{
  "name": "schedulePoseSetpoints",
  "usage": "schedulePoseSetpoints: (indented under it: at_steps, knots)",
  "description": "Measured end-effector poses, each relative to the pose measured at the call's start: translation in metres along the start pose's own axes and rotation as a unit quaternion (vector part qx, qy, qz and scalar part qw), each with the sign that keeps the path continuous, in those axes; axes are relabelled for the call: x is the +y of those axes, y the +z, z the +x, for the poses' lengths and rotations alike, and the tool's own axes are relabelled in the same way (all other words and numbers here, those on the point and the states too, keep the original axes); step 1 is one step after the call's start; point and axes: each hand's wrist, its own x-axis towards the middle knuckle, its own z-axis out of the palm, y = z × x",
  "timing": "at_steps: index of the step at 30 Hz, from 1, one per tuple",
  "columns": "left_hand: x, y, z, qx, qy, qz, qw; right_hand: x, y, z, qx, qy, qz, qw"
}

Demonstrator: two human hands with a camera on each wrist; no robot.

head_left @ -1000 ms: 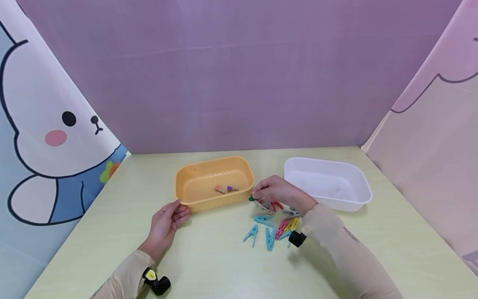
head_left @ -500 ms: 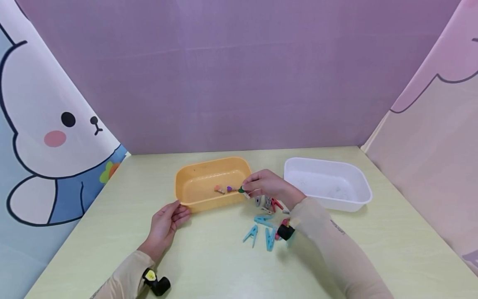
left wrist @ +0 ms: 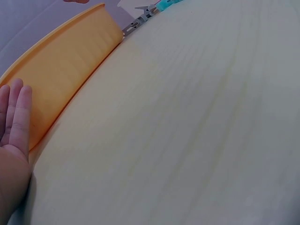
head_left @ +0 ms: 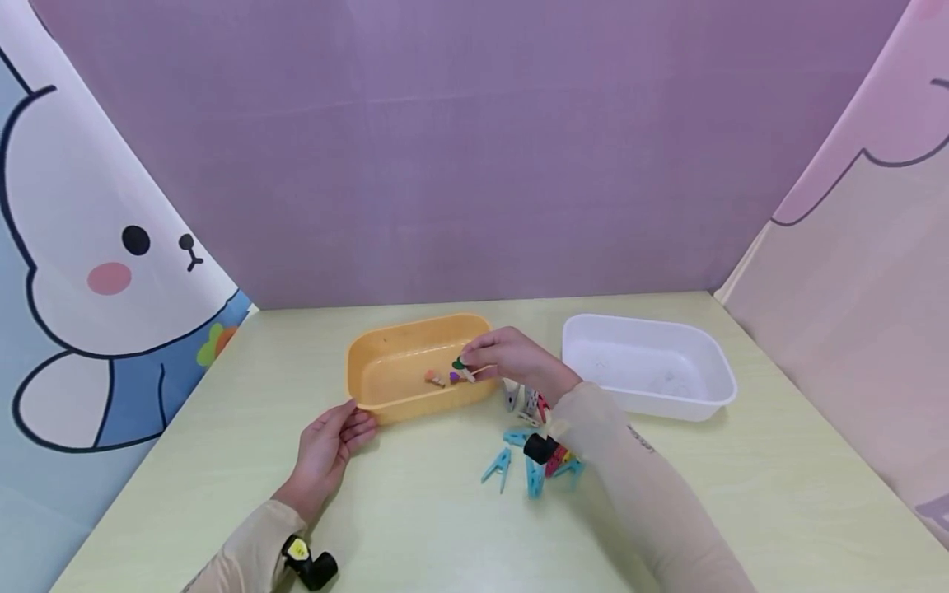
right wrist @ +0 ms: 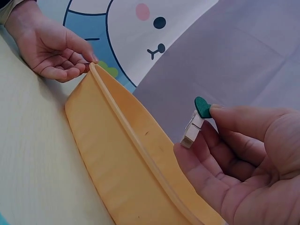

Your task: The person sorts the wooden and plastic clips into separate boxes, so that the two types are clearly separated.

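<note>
My right hand (head_left: 515, 360) pinches a small wooden clothespin (right wrist: 191, 130) topped with a green heart, held over the right part of the yellow basin (head_left: 430, 404). In the right wrist view the thumb presses the heart while a finger supports the clothespin's lower end. Inside the basin lie two other small clothespins, one with an orange top (head_left: 434, 378) and one with a purple top (head_left: 455, 377). At the basin's near left corner, the thumb and forefinger of my left hand (head_left: 320, 451) grip the rim; its other fingers lie along the outer wall in the left wrist view.
Right of the basin is a pile of plastic clothespins: light blue (head_left: 497, 469), pink (head_left: 554, 463), red and grey ones, partly covered by the right sleeve and its wrist camera (head_left: 540, 449). A white basin (head_left: 652, 403) stands at the back right of the table (head_left: 415, 527).
My right hand has carried the green-heart clothespin leftward from above the pile to over the yellow basin. The left hand has stayed at the basin's corner.
</note>
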Motion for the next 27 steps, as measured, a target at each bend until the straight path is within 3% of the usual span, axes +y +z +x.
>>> schedulePoseSetpoints:
  at_steps: [16, 27]
  knots:
    - [-0.001, -0.002, 0.001, -0.007, 0.007, 0.002, 1.0, -0.008, 0.014, 0.027, 0.05, 0.022, 0.071, 0.996]
    - [-0.002, -0.001, 0.001, -0.001, 0.009, 0.006, 0.9999, -0.007, 0.013, 0.044, 0.086, 0.047, 0.133, 0.9863]
